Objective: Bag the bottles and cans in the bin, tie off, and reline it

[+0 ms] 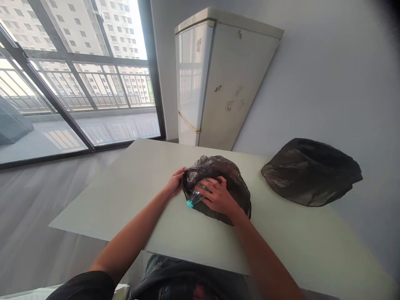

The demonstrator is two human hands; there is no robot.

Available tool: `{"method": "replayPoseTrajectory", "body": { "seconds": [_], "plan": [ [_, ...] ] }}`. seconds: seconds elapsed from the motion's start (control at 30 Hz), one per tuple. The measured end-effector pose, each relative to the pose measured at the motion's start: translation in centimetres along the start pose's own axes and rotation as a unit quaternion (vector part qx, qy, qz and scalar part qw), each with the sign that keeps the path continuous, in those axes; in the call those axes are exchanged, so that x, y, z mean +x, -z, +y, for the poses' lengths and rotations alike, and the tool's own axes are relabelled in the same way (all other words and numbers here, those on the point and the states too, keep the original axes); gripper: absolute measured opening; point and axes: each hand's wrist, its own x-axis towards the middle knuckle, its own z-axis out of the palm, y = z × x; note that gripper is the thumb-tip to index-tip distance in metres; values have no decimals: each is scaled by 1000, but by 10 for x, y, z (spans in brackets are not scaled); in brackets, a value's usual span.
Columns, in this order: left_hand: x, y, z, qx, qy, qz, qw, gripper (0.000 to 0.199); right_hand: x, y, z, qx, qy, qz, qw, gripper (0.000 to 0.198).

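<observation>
A black plastic bag (240,187) lies on the pale table with its mouth open toward me. My left hand (175,182) pinches the bag's rim at its left side. Inside the mouth, my right hand (215,193) is wrapped around a clear plastic bottle (196,196) with a turquoise cap. The bottle lies tilted, its cap pointing down and left at the bag's edge. My right palm and the bag's folds hide the bottle's far end.
A second black plastic bag (293,175) stands open on the right of the table (118,187), near the wall. Behind the table stands a white refrigerator (231,83) with worn patches. Sliding glass doors (78,83) lead to a balcony at the left.
</observation>
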Motion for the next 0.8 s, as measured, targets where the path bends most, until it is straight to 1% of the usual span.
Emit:
{"method": "replayPoseTrajectory", "body": {
  "seconds": [0.03,0.1,0.17,0.2,0.23,0.27,0.3,0.33,0.37,0.43,0.5,0.53,0.57,0.6,0.63,0.67,0.7,0.73,0.8],
  "plan": [
    [0,1,0,5,-8,3,1000,24,-3,4,3,19,-7,29,999,46],
    [1,3,1,16,-24,9,1000,25,-9,12,8,63,-31,111,991,50],
    [2,4,2,29,-34,9,999,24,-15,19,12,113,-62,211,969,55],
    [2,5,3,36,-38,8,999,24,-17,21,13,155,-90,264,948,58],
    [1,5,3,42,-42,7,998,23,-18,22,14,209,-125,315,917,62],
    [0,5,4,48,-45,5,998,23,-19,22,14,267,-165,356,880,66],
    [-1,4,6,53,-46,1,998,24,-18,21,14,321,-203,383,842,70],
    [-2,3,8,58,-54,0,997,24,-17,19,15,362,-235,396,810,72],
    [-5,1,12,68,-74,8,995,24,-16,16,15,395,-259,399,786,72],
    [-12,-3,23,118,-155,44,980,30,-11,11,16,454,-287,385,750,69],
    [-22,-11,39,187,-254,63,947,38,-6,5,16,535,-298,366,700,59],
    [-28,-16,48,212,-282,42,935,42,-3,2,15,569,-296,357,678,55],
    [-35,-22,57,222,-287,-1,932,49,-1,-1,14,594,-292,347,665,52],
    [-43,-29,66,224,-269,-57,935,56,1,-4,12,606,-288,333,662,51],
    [-51,-38,74,234,-231,-112,938,61,3,-7,10,614,-285,318,665,52],
    [-59,-46,80,259,-185,-154,935,64,4,-9,7,619,-284,301,668,54],
    [-67,-55,85,298,-149,-177,926,66,5,-11,5,624,-282,286,670,58],
    [-74,-62,88,342,-138,-181,912,67,6,-13,2,628,-280,272,673,63],
    [-87,-73,89,424,-150,-178,875,71,7,-13,-4,630,-273,259,679,72]
  ]
}}
